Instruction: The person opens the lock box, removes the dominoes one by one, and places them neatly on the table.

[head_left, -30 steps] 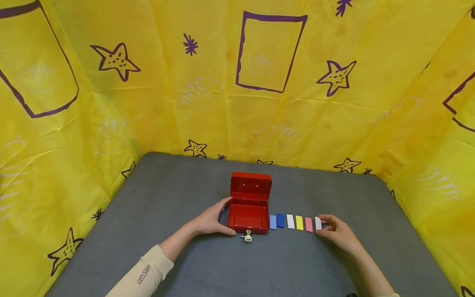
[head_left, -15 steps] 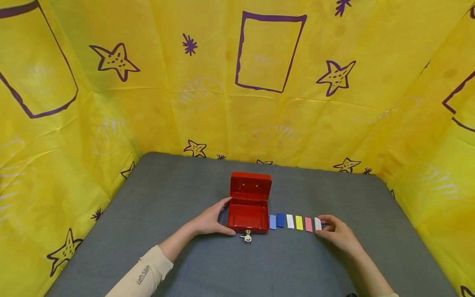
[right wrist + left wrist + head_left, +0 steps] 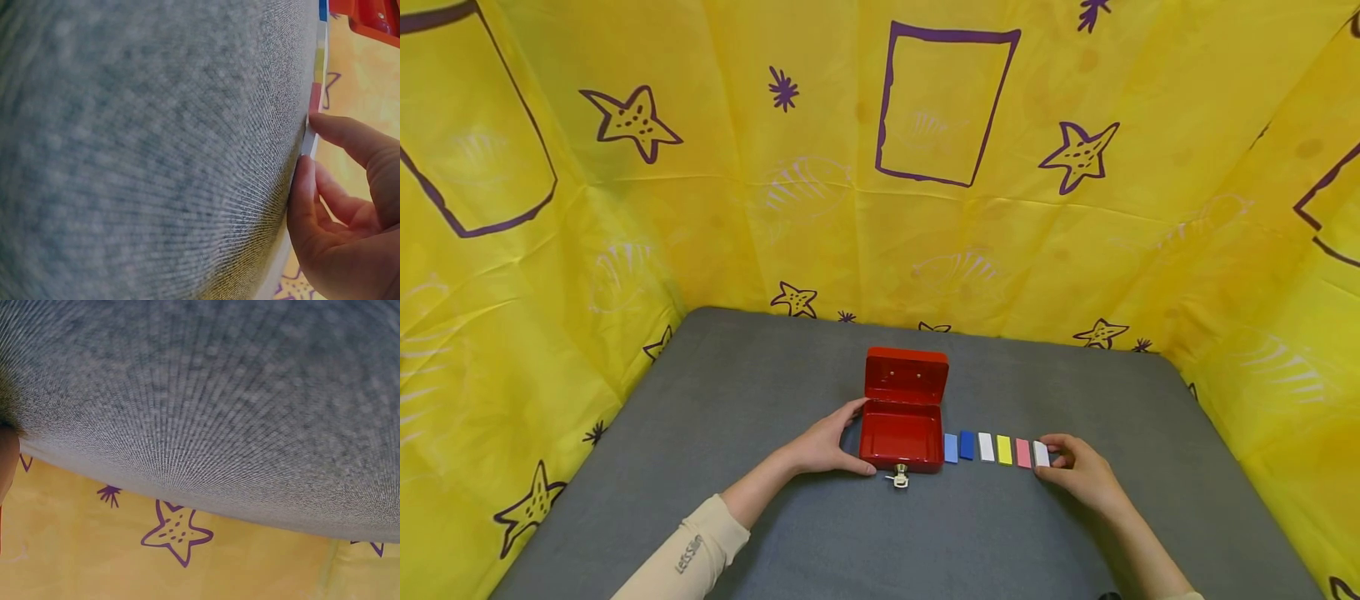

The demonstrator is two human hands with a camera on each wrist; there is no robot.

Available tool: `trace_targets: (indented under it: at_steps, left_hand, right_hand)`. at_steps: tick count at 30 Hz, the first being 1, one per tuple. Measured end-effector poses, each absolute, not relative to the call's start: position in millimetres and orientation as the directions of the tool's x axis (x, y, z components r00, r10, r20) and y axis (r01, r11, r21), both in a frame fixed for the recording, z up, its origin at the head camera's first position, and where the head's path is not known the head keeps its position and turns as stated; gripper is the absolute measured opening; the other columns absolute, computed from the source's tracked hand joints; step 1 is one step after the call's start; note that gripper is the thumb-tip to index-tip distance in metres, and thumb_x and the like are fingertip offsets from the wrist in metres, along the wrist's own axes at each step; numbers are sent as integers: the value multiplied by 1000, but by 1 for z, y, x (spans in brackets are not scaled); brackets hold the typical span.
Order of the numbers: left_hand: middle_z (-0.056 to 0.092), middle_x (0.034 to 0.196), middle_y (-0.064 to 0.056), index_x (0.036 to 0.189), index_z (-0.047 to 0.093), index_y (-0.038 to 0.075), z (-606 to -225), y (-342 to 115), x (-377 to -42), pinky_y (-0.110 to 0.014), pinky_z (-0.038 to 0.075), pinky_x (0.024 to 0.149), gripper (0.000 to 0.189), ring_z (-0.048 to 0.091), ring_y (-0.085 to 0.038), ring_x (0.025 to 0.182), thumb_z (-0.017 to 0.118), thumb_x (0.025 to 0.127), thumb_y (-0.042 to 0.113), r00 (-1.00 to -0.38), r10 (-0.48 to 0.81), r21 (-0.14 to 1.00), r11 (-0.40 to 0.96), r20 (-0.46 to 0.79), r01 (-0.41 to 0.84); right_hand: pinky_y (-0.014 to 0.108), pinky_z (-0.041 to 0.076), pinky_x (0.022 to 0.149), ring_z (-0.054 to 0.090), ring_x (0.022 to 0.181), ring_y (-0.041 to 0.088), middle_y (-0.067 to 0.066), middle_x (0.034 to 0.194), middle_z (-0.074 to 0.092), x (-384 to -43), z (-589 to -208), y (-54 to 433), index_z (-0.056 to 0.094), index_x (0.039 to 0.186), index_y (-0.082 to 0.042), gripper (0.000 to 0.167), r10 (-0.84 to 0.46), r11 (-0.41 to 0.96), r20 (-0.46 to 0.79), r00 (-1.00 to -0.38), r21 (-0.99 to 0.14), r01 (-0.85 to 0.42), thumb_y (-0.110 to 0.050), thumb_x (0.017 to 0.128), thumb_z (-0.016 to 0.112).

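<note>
A red metal cash box (image 3: 901, 465) stands with its lid raised and a key in its front lock (image 3: 900, 477). My left hand (image 3: 822, 442) holds the box's left side, thumb at the front corner and fingers by the rear corner. To the right of the box runs a row of small flat blocks: light blue (image 3: 951, 448), dark blue (image 3: 967, 445), white (image 3: 986, 447), yellow (image 3: 1003, 450) and pink (image 3: 1023, 453). At its right end my right hand (image 3: 1081, 469) pinches another white block (image 3: 1041, 454) between thumb and index finger, on the table.
The grey cloth-covered table (image 3: 760, 375) extends around the box and blocks. Yellow patterned fabric (image 3: 820, 208) encloses its back and sides. A small dark object (image 3: 1108, 596) shows at the bottom edge, too little of it to identify.
The white block in my right hand has gone from tilted to lying flatter, and shifted very slightly left. My left hand and the cash box have stayed put.
</note>
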State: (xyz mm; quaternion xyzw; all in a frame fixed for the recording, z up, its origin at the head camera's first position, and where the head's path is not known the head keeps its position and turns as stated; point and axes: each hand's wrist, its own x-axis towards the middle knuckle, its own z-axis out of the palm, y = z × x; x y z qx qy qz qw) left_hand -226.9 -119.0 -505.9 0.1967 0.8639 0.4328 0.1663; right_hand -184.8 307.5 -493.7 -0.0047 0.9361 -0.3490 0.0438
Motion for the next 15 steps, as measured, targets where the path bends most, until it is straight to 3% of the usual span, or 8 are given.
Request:
trace_targets:
  at_steps: [15]
  left_hand:
    - [37,151,-6,152,27,16,-507,-118,-227,-55,33,108,104,39,-30,134,86,70,41,-872,477,811,552,-114,196]
  right_hand:
    - [27,43,68,54,82,19,11,102,59,-183,-495,306,61,121,0,54,-52,764,-29,-998,-645,-21,-20,76,84]
